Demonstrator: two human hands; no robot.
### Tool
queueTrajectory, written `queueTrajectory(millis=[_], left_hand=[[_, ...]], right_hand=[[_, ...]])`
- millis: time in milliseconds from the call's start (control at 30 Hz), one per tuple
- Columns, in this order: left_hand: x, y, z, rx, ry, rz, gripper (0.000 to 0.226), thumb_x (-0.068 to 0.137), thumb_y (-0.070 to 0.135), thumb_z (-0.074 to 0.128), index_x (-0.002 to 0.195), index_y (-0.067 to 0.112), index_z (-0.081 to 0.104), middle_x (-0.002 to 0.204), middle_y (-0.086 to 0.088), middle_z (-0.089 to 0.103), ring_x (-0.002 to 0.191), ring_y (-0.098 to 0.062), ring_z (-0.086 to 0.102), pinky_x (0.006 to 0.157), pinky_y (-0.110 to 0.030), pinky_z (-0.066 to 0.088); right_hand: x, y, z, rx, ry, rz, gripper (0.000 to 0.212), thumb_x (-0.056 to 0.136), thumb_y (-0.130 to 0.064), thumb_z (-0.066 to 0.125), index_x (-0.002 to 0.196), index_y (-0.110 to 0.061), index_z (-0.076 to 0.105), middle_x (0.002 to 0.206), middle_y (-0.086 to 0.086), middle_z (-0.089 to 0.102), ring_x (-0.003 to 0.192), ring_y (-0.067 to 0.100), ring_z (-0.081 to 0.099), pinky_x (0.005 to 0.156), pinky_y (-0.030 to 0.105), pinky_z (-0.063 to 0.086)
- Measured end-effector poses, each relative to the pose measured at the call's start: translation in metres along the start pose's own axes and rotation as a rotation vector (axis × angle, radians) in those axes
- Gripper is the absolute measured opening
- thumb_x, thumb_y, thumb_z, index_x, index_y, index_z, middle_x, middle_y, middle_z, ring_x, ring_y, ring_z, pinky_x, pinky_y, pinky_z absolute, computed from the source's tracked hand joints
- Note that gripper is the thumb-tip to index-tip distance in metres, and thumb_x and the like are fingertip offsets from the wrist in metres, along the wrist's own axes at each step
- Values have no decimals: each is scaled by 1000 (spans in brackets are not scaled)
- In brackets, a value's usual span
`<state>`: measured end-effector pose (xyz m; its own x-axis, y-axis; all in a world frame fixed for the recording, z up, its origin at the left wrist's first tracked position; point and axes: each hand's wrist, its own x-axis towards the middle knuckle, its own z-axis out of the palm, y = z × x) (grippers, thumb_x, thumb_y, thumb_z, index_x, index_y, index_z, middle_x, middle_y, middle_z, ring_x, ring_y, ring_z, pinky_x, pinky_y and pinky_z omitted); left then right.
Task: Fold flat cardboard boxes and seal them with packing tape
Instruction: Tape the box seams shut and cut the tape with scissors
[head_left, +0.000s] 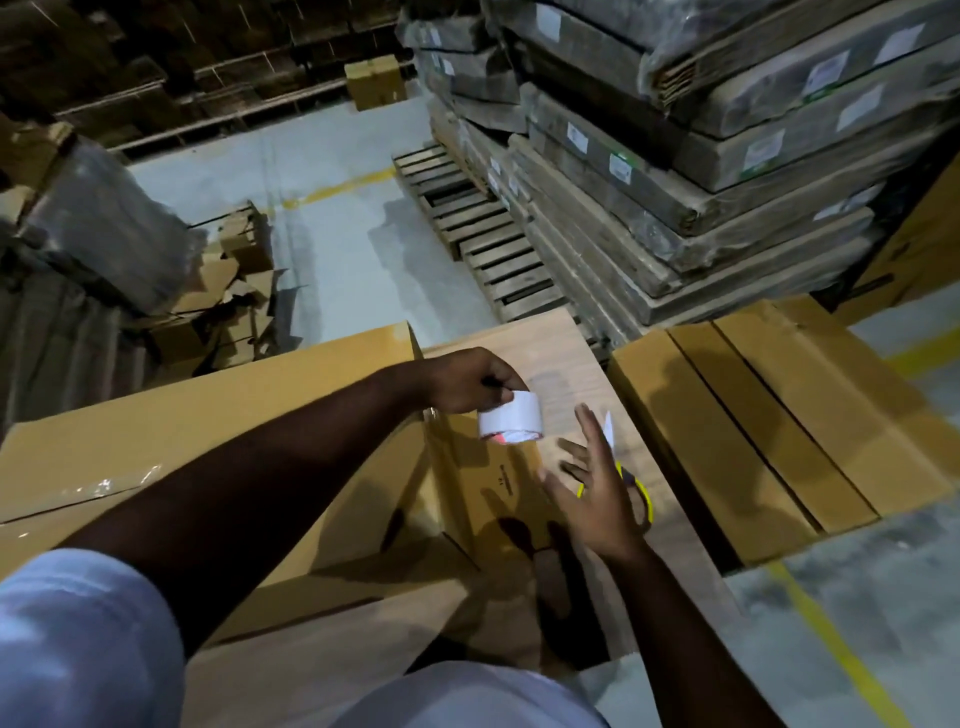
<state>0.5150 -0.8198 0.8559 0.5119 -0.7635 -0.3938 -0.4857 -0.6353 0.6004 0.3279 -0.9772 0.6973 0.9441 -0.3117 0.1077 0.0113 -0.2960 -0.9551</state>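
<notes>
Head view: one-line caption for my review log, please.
Left hand holds a tape roll above a cardboard box; open right hand hovers over yellow-handled scissors.

Matt cardboard box (208, 431); seemingly glossy tape roll (511, 418).

White tape roll (511, 421), brown cardboard box (218, 431), seemingly yellow-handled scissors (641, 496).

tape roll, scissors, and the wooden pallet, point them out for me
tape roll (511, 423), head view, on its white outer band
scissors (644, 496), head view, on the yellow handle
wooden pallet (467, 218), head view, on its top slats
</notes>
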Motion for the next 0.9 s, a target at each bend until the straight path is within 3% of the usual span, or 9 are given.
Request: queueTrajectory(millis=[100, 167, 233, 300, 367, 400, 533, 733, 900], left_hand=[[-10, 8, -1, -50, -19, -8, 27, 105, 9, 57, 127, 8, 73, 121, -5, 75, 105, -11, 66, 93, -24, 52], [-17, 10, -5, -111, -10, -33, 27, 105, 7, 57, 126, 10, 74, 120, -4, 75, 104, -9, 66, 94, -26, 54], [-24, 8, -7, -144, 57, -52, 32, 104, 1, 55, 130, 8, 71, 127, -7, 73, 116, -16, 66, 103, -32, 52], [-32, -1, -2, -68, 341, -106, 40, 103, 0, 52, 143, 5, 60, 142, -11, 63, 134, -24, 56, 116, -36, 41], [-44, -13, 12, 50, 661, -313, 58, 101, 6, 51, 158, 7, 37, 162, -13, 40, 153, -31, 31, 126, -41, 20], [-50, -18, 20, 80, 703, -437, 68, 99, 9, 51, 162, 7, 24, 169, -12, 25, 158, -32, 15, 128, -46, 7], [-54, -23, 49, 200, 628, -652, 89, 95, 23, 56, 163, 1, 4, 172, -17, -7, 159, -34, -11, 128, -52, -5], [-34, -19, 53, 329, 551, -763, 106, 88, 15, 68, 160, -5, -7, 169, -26, -15, 157, -42, -14, 128, -52, -4], [-35, -22, 46, 281, 639, -713, 90, 95, 24, 59, 163, -1, 4, 172, -21, -2, 159, -38, -4, 129, -48, 1]], right_hand=[[18, -39, 6, 123, -97, -34, 72, 96, -22, 73, 159, -35, 40, 152, -23, 53, 121, 20, 70, 103, 43, 57], [24, -46, 4, 139, -103, -38, 62, 97, -20, 73, 151, -40, 50, 134, -16, 70, 102, 24, 77, 94, 53, 60], [25, -47, 1, 174, -111, -12, 60, 96, -15, 76, 144, -43, 56, 122, -1, 76, 91, 25, 79, 84, 48, 63], [23, -45, 1, 207, -75, 8, 58, 95, -10, 77, 140, -40, 59, 129, 6, 72, 89, 22, 79, 82, 42, 63], [21, -37, 1, 215, -6, 42, 53, 95, -13, 77, 141, -34, 60, 132, 2, 71, 91, 19, 79, 86, 49, 64], [19, -34, -1, 232, 23, 61, 51, 96, -14, 77, 140, -33, 60, 129, 1, 72, 93, 19, 79, 87, 50, 63], [11, -30, -2, 284, 38, 116, 49, 98, -17, 75, 142, -32, 60, 136, -4, 66, 100, 20, 78, 88, 48, 64], [10, -39, 10, 297, 13, 125, 50, 95, -28, 74, 142, -26, 60, 138, -8, 64, 111, 25, 74, 88, 52, 64], [10, -44, 13, 298, 27, 95, 52, 93, -30, 76, 142, -22, 61, 135, -14, 65, 113, 28, 73, 86, 55, 64]])
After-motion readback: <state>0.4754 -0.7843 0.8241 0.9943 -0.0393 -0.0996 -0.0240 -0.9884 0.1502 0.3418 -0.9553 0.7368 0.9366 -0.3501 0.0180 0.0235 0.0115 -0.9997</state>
